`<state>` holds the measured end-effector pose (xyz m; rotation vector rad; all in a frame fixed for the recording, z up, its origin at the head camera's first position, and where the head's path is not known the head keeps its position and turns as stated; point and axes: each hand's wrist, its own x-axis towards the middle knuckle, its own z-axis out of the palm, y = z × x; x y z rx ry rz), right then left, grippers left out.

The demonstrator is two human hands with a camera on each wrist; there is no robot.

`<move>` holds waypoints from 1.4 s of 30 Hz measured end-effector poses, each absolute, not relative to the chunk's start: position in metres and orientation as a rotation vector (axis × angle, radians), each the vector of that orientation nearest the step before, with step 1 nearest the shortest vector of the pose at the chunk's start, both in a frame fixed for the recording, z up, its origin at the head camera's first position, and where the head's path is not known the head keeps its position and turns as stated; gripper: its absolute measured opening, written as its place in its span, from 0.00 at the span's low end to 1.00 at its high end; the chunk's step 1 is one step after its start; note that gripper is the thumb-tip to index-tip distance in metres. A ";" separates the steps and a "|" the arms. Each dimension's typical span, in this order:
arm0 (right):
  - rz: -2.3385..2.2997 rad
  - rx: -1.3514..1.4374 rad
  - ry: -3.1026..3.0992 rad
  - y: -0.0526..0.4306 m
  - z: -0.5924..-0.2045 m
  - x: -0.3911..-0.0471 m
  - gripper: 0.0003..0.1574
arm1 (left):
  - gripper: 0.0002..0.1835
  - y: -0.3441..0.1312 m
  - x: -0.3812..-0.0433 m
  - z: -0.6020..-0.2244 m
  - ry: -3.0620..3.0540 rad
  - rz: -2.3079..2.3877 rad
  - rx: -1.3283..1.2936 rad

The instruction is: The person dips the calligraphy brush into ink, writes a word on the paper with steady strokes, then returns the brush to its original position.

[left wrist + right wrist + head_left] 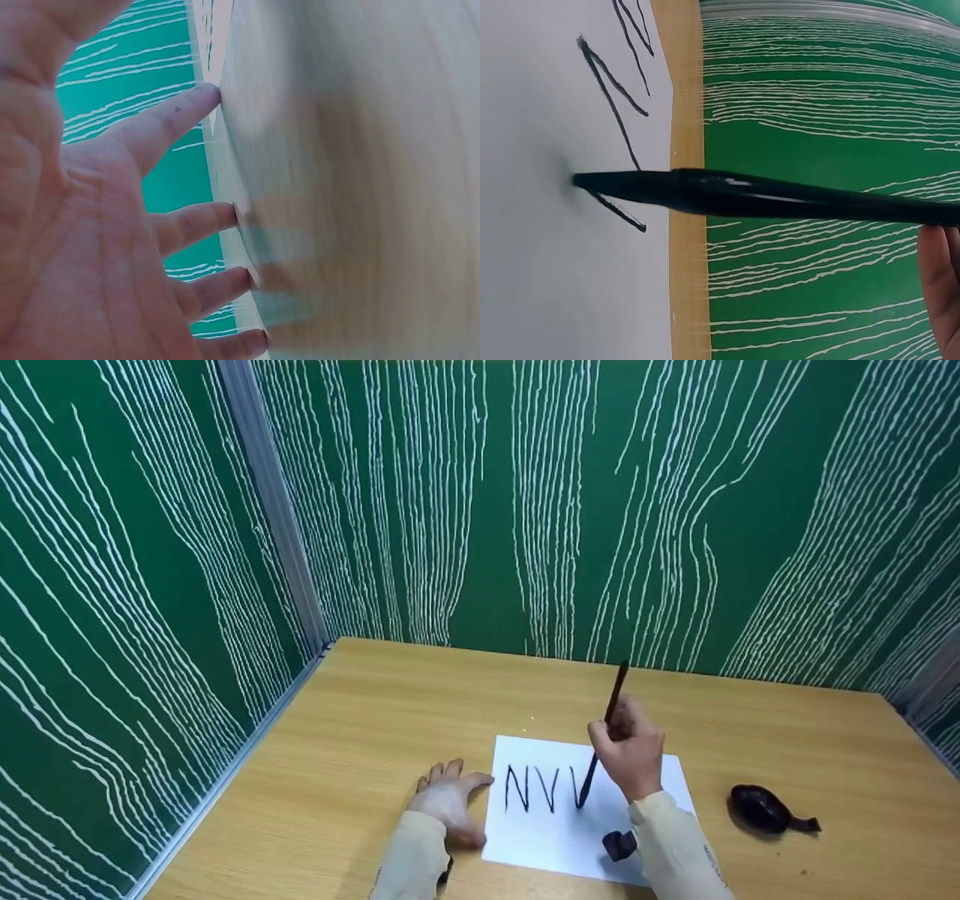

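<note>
My right hand (632, 750) grips a long black brush (742, 193) by its upper shaft. The brush tip meets the white paper (555, 847) at the foot of a slanted black stroke. Left of that stroke are black letters (529, 789) reading N and V. At the paper's left edge, my left hand (446, 802) rests with spread fingers, its index finger and thumb beside the edge. In the left wrist view, its fingertips (241, 215) touch the wooden table.
A shiny black oval dish (759, 810) with a short handle lies right of the paper on the wooden table (360, 720). Green panels (495, 547) with wavy white lines stand behind and at the sides, joined by a grey post (274, 495).
</note>
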<state>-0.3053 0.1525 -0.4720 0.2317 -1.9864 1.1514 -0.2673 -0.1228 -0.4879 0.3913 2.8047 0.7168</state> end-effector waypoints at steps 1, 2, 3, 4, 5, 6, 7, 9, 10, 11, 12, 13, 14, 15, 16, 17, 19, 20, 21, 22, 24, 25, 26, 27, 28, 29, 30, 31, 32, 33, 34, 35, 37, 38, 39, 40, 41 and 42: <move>1.152 0.236 -1.988 0.152 -0.472 -0.305 0.08 | 0.54 -0.123 -0.267 -0.488 2.805 0.713 0.391; 1.155 0.242 -1.990 0.152 -0.472 -0.305 0.08 | 0.54 -0.123 -0.267 -0.488 2.807 0.709 0.393; 1.159 0.246 -1.991 0.152 -0.472 -0.305 0.08 | 0.54 -0.123 -0.267 -0.488 2.809 0.705 0.396; 1.161 0.252 -1.992 0.152 -0.472 -0.305 0.08 | 0.54 -0.123 -0.268 -0.488 2.815 0.703 0.404; 1.166 0.255 -1.994 0.152 -0.471 -0.304 0.07 | 0.54 -0.123 -0.268 -0.488 2.817 0.698 0.406; 1.173 0.257 -1.996 0.152 -0.471 -0.304 0.07 | 0.54 -0.123 -0.268 -0.489 2.819 0.694 0.408; 1.177 0.258 -1.998 0.152 -0.470 -0.304 0.07 | 0.54 -0.123 -0.268 -0.489 2.817 0.694 0.407; 1.180 0.256 -1.996 0.152 -0.468 -0.303 0.06 | 0.54 -0.123 -0.269 -0.489 2.811 0.693 0.404; 1.182 0.253 -1.985 0.152 -0.467 -0.302 0.05 | 0.54 -0.123 -0.269 -0.489 2.807 0.695 0.401; 1.183 0.246 -1.968 0.153 -0.466 -0.302 0.05 | 0.54 -0.123 -0.269 -0.489 2.805 0.698 0.397; 1.178 0.239 -1.941 0.153 -0.465 -0.302 0.05 | 0.54 -0.123 -0.269 -0.489 2.804 0.704 0.400; 1.170 0.230 -1.911 0.154 -0.463 -0.301 0.05 | 0.54 -0.123 -0.269 -0.489 2.800 0.709 0.398; 1.165 0.218 -1.879 0.155 -0.461 -0.301 0.05 | 0.54 -0.122 -0.269 -0.489 2.798 0.712 0.397; 1.160 0.207 -1.846 0.156 -0.459 -0.300 0.06 | 0.54 -0.122 -0.269 -0.490 2.796 0.717 0.394; 1.159 0.195 -1.817 0.157 -0.457 -0.300 0.07 | 0.53 -0.122 -0.269 -0.490 2.795 0.721 0.394; 1.156 0.181 -1.797 0.159 -0.455 -0.299 0.09 | 0.53 -0.122 -0.270 -0.490 2.794 0.724 0.391; 1.163 0.156 -1.791 0.161 -0.451 -0.298 0.10 | 0.53 -0.121 -0.270 -0.490 2.792 0.721 0.381; 1.172 0.148 -1.801 0.163 -0.449 -0.298 0.11 | 0.53 -0.121 -0.270 -0.490 2.793 0.716 0.378; 1.180 0.138 -1.815 0.164 -0.448 -0.298 0.11 | 0.53 -0.121 -0.270 -0.490 2.793 0.712 0.374; 1.191 0.127 -1.834 0.166 -0.447 -0.297 0.10 | 0.53 -0.121 -0.269 -0.490 2.793 0.706 0.370; 1.216 0.112 -1.871 0.169 -0.445 -0.297 0.09 | 0.53 -0.120 -0.269 -0.489 2.792 0.695 0.364; 1.228 0.103 -1.887 0.171 -0.444 -0.297 0.08 | 0.53 -0.120 -0.269 -0.489 2.791 0.692 0.362; 1.240 0.092 -1.900 0.172 -0.443 -0.296 0.08 | 0.52 -0.120 -0.269 -0.489 2.790 0.688 0.362; 1.252 0.080 -1.913 0.173 -0.442 -0.296 0.07 | 0.52 -0.120 -0.269 -0.488 2.788 0.690 0.361; 1.265 0.070 -1.927 0.175 -0.441 -0.296 0.07 | 0.52 -0.120 -0.269 -0.488 2.789 0.686 0.365; 1.278 0.061 -1.942 0.176 -0.441 -0.296 0.07 | 0.52 -0.120 -0.269 -0.488 2.793 0.682 0.369; 1.289 0.052 -1.959 0.177 -0.441 -0.296 0.07 | 0.52 -0.120 -0.269 -0.489 2.794 0.684 0.371; 1.297 0.041 -1.980 0.178 -0.441 -0.296 0.07 | 0.52 -0.120 -0.269 -0.488 2.796 0.685 0.374; 1.305 0.032 -2.000 0.179 -0.440 -0.296 0.07 | 0.52 -0.120 -0.269 -0.488 2.799 0.683 0.375; 1.311 0.023 -2.019 0.180 -0.440 -0.296 0.07 | 0.52 -0.121 -0.269 -0.488 2.800 0.685 0.375; 1.314 0.014 -2.034 0.180 -0.440 -0.296 0.07 | 0.52 -0.121 -0.269 -0.488 2.800 0.687 0.374; 1.316 0.005 -2.045 0.181 -0.440 -0.296 0.07 | 0.52 -0.121 -0.269 -0.487 2.797 0.693 0.370; 1.313 -0.013 -2.060 0.182 -0.440 -0.296 0.07 | 0.52 -0.121 -0.268 -0.487 2.789 0.704 0.366; 1.313 -0.021 -2.064 0.182 -0.441 -0.296 0.07 | 0.52 -0.121 -0.268 -0.487 2.787 0.706 0.366; 1.311 -0.029 -2.069 0.183 -0.442 -0.296 0.07 | 0.52 -0.121 -0.268 -0.488 2.783 0.711 0.366; 1.309 -0.035 -2.073 0.183 -0.443 -0.296 0.07 | 0.52 -0.121 -0.268 -0.488 2.779 0.715 0.367; 1.307 -0.039 -2.078 0.183 -0.444 -0.296 0.07 | 0.52 -0.121 -0.268 -0.488 2.777 0.718 0.371; 1.302 -0.046 -2.084 0.183 -0.446 -0.297 0.07 | 0.52 -0.121 -0.267 -0.489 2.778 0.718 0.380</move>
